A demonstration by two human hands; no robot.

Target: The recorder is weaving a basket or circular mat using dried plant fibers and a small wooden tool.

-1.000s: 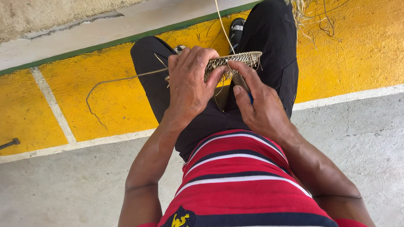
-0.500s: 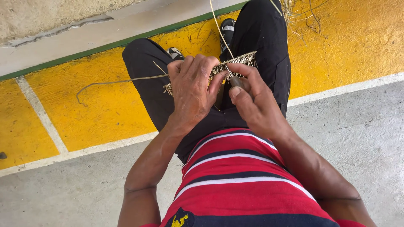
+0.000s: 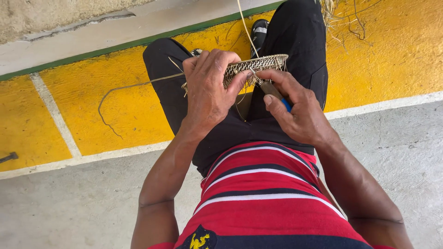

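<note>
Head view: left hand (image 3: 207, 87) grips woven basket (image 3: 258, 64); contents hidden.

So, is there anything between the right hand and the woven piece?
Nothing visible. The right hand holds a blue-handled tool whose tip meets the woven piece directly, and the left hand grips the piece beside it.

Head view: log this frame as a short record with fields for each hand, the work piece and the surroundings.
left hand: left hand grips the woven piece over its near edge
right hand: right hand holds a blue-handled tool, tip at the weave
loose strand: fibre strand trails left across the yellow floor
posture: seated, black trousers, striped shirt
</note>
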